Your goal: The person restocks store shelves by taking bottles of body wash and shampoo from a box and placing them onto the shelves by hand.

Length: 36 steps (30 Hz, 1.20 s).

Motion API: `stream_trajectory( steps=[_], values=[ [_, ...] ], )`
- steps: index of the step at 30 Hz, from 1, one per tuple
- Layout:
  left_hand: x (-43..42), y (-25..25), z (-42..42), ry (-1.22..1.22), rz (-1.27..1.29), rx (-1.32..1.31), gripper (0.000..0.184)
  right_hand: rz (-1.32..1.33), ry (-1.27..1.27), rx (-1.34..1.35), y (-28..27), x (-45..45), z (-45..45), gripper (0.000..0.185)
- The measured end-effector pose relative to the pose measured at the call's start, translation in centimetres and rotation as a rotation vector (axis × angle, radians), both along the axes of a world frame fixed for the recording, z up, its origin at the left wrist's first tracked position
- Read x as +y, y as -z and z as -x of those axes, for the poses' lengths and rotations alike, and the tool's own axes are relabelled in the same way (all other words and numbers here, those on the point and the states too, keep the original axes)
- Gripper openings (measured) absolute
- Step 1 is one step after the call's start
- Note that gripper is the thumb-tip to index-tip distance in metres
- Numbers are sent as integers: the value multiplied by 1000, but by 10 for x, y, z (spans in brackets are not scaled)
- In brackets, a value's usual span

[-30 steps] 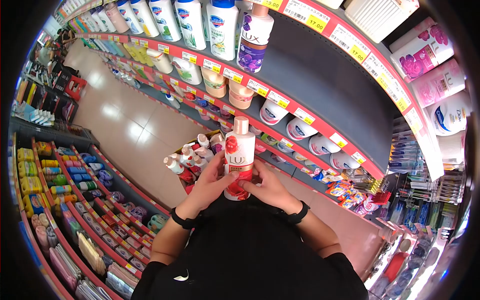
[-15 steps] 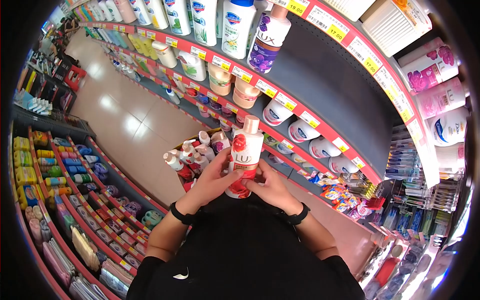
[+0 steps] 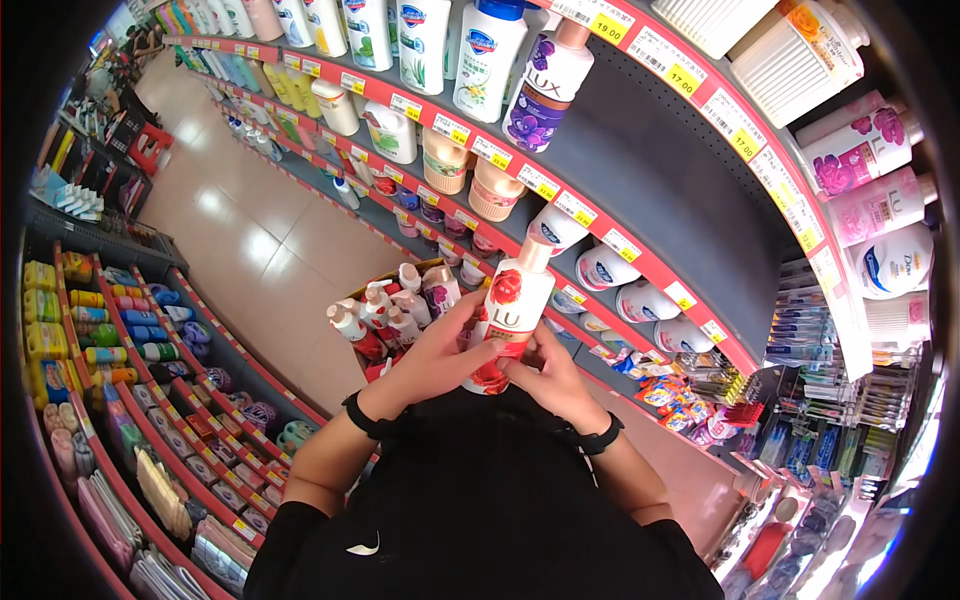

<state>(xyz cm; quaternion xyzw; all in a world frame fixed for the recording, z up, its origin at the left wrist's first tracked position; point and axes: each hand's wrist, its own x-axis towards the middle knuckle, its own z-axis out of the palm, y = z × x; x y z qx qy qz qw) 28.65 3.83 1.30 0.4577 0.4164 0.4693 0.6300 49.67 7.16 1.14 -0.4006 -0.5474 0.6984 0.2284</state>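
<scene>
A white and red LUX body wash bottle [image 3: 515, 312] with a pinkish-gold cap is held in front of my chest, its top leaning to the right. My left hand [image 3: 447, 345] wraps its left side, thumb across the lower label. On the other side my right hand [image 3: 550, 372] closes round the lower right part, thumb near the red base. Just beyond my left hand stands a container [image 3: 378, 365] packed with several pump bottles [image 3: 400, 310]. A purple-labelled LUX bottle [image 3: 546, 90] stands on the shelf ahead.
Ahead curves a tiered shelf [image 3: 660, 160] with red price strips and several bottles. To the left, a low rack [image 3: 180, 410] holds packaged goods and towels. Tiled floor [image 3: 240, 210] runs between them. Toothbrush packs [image 3: 800, 350] hang at right.
The bottle has tilted from near upright to leaning right, and its cap has moved right. Both hands keep hold of it and have shifted slightly to the right.
</scene>
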Motion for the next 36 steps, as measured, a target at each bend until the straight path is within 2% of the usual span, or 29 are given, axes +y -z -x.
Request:
stream_trajectory(
  steps=[8,11,13,15,17,18,19,21,22,26,28,32,35,36],
  values=[
    [7,-12,0,49,-80,91,65,-4,21,23,-5,0,-4,55],
    [14,-19,-4,50,-152,31,65,-109,-5,-74,-10,7,-7,57],
    [20,-31,-7,65,-106,-5,65,-322,0,-121,-14,15,-9,59],
    [29,-38,-10,78,-62,-40,64,-283,8,-116,-20,29,-11,60],
    [45,-44,-13,32,-387,180,62,-514,56,-92,-23,45,-14,59],
    [53,-47,-15,6,-472,238,61,-497,96,-57,-30,52,-11,59],
    [61,-52,-18,3,-476,238,61,-384,152,-23,-44,55,-9,51],
    [75,-64,-25,-49,-591,178,61,-522,172,-24,-47,75,-11,42],
    [83,-68,-25,-78,-664,269,62,-610,213,-55,-54,83,-9,37],
    [118,-70,-30,-141,-809,320,65,-813,337,-51,-61,123,-9,35],
    [134,-61,-30,-190,-804,359,66,-859,366,-35,-68,143,-7,33],
    [158,-45,-20,-345,-661,478,66,-928,434,-86,-63,182,-12,60],
    [164,-34,-11,-462,-574,590,61,-1034,429,-194,-57,200,-12,61],
    [164,-31,-8,-449,-561,580,59,-974,412,-196,-56,203,-12,62]
  ],
)
